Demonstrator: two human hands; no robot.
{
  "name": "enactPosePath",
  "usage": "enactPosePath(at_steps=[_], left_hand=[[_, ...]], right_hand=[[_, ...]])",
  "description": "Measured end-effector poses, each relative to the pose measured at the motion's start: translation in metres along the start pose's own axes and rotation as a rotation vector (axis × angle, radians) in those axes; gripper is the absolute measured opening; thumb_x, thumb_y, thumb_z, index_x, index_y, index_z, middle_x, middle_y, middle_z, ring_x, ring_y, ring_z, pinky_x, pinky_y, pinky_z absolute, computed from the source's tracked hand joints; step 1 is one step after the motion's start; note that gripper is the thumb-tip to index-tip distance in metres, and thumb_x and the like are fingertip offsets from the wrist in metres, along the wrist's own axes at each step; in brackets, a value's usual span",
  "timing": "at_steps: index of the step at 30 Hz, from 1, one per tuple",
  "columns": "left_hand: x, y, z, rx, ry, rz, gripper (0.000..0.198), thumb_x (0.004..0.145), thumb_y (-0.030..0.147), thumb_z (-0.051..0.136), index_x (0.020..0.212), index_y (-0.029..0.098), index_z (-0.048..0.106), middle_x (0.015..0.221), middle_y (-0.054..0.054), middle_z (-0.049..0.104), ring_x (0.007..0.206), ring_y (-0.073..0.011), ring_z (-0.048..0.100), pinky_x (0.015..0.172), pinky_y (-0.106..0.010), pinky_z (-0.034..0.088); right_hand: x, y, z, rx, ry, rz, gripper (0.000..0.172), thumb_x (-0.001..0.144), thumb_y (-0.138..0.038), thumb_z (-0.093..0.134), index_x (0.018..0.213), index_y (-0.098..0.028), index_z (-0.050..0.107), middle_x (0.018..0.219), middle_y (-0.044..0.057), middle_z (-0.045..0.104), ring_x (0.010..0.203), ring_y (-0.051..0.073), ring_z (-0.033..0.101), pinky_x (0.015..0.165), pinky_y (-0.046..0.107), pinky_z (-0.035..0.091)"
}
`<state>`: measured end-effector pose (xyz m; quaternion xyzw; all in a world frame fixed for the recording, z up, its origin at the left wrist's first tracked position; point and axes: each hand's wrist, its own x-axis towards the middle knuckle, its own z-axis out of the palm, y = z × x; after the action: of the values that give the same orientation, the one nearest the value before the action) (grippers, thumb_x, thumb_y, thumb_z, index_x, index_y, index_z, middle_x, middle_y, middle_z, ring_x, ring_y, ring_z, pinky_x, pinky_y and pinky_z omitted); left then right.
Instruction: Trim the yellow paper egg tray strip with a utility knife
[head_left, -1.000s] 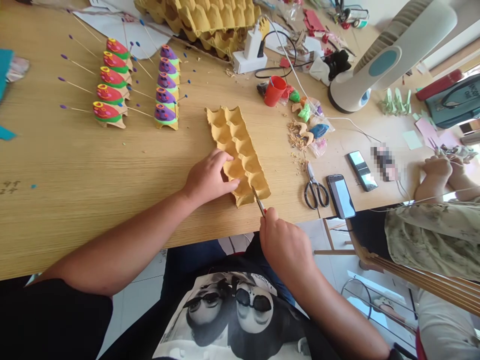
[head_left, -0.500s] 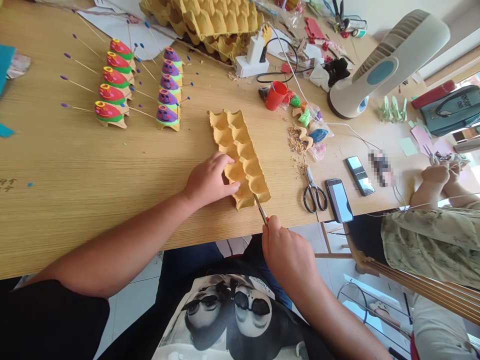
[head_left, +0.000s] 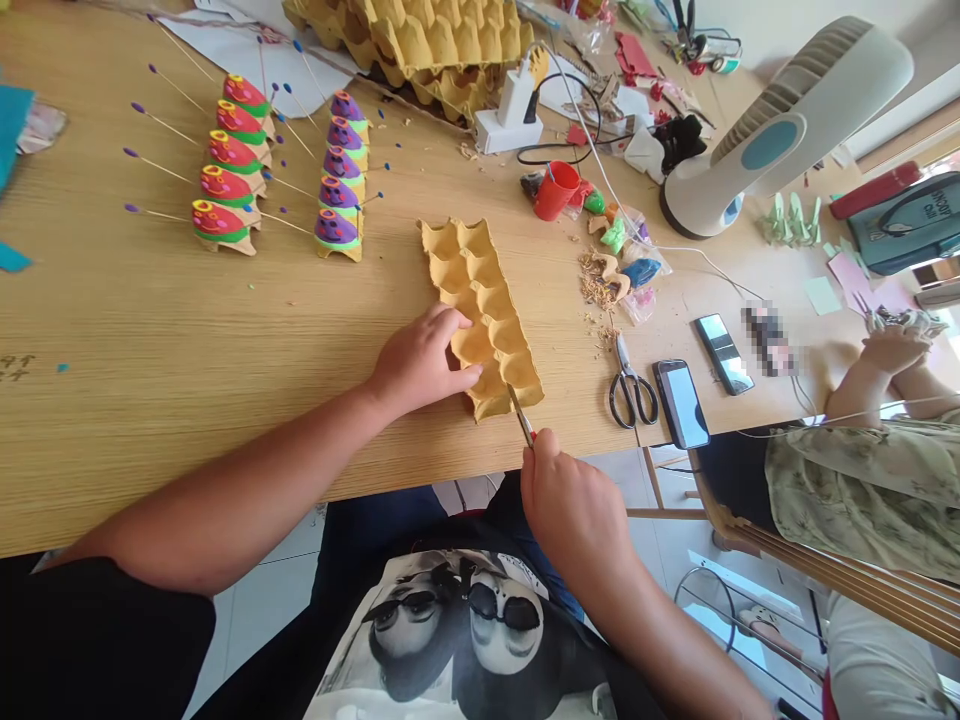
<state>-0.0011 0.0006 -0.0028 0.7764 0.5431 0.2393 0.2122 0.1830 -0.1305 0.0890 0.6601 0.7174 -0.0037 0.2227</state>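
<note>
Two bare hands work at the near edge of the pale wooden desk [head_left: 187, 350]. The right hand [head_left: 574, 510] sits just off the edge, its fingers pressed together around a thin metal blade with a red handle [head_left: 519, 412]; the tip touches the nearest end of a long yellow pulp egg-tray strip [head_left: 480, 290]. That strip lies flat on the desk, cups up, running away from the person and slightly leftward. The left hand [head_left: 420, 360] rests on its near left side, fingers loosely curled over the edge into the cups, thumb stretched along the tray, clamping nothing. Just right of the strip lie black-handled scissors [head_left: 631, 385], closed, then two dark smartphones [head_left: 680, 402] side by side, with wood-coloured shavings [head_left: 596, 290] beyond. At the far right a co-worker's hand [head_left: 892, 350] holds something too small to tell. Further back, left of the strip, two rows of painted cone figures [head_left: 225, 180] stand with thin sticks pointing out. A red plastic cup [head_left: 555, 190] stands right of them, near a white tilted desk fan [head_left: 780, 130]. Farthest back sits a stack of yellow egg trays [head_left: 420, 40].
</note>
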Motion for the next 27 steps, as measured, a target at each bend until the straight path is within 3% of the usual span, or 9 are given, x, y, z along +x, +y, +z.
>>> enactPosePath(at_steps=[4, 10, 18, 23, 27], left_hand=[[0.000, 0.000, 0.000, -0.003, 0.007, 0.005, 0.047, 0.076, 0.045, 0.070, 0.114, 0.023, 0.054, 0.123, -0.007, 0.062, 0.105, -0.0281, 0.066, 0.080, -0.037, 0.054], [0.000, 0.000, 0.000, -0.004, 0.002, 0.008, 0.047, 0.076, 0.045, 0.070, 0.114, 0.023, 0.054, 0.124, -0.008, 0.062, 0.105, -0.0283, 0.066, 0.079, -0.037, 0.054], [-0.001, 0.000, -0.001, -0.003, 0.004, 0.014, 0.046, 0.076, 0.046, 0.070, 0.114, 0.024, 0.054, 0.124, -0.007, 0.062, 0.106, -0.0283, 0.066, 0.081, -0.037, 0.054], [-0.001, 0.000, 0.000, 0.005, -0.011, 0.019, 0.047, 0.076, 0.047, 0.069, 0.114, 0.024, 0.054, 0.124, -0.007, 0.062, 0.107, -0.0284, 0.065, 0.083, -0.038, 0.054], [-0.001, 0.001, 0.000, 0.009, -0.006, 0.005, 0.046, 0.076, 0.046, 0.069, 0.114, 0.025, 0.054, 0.123, -0.007, 0.063, 0.107, -0.0284, 0.065, 0.082, -0.037, 0.054]], right_hand=[[0.009, -0.004, -0.006, -0.003, -0.018, 0.015, 0.014, 0.104, -0.025, 0.042, 0.094, -0.020, 0.051, 0.061, 0.001, 0.069, 0.060, 0.019, 0.074, 0.045, 0.028, 0.016], [-0.008, 0.004, 0.002, 0.018, 0.006, -0.004, 0.013, 0.103, -0.023, 0.045, 0.091, -0.021, 0.049, 0.057, -0.002, 0.066, 0.055, 0.018, 0.071, 0.045, 0.029, 0.014], [0.005, -0.002, -0.003, 0.036, -0.045, 0.012, 0.014, 0.105, -0.027, 0.043, 0.095, -0.020, 0.050, 0.064, 0.002, 0.070, 0.062, 0.019, 0.074, 0.046, 0.028, 0.018], [-0.007, 0.000, 0.003, 0.015, 0.009, -0.005, 0.012, 0.104, -0.023, 0.045, 0.092, -0.021, 0.049, 0.059, -0.001, 0.067, 0.056, 0.018, 0.072, 0.045, 0.029, 0.016], [0.004, -0.009, -0.002, -0.007, 0.005, 0.009, 0.012, 0.103, -0.023, 0.046, 0.092, -0.020, 0.050, 0.059, 0.001, 0.068, 0.057, 0.019, 0.073, 0.045, 0.028, 0.016]])
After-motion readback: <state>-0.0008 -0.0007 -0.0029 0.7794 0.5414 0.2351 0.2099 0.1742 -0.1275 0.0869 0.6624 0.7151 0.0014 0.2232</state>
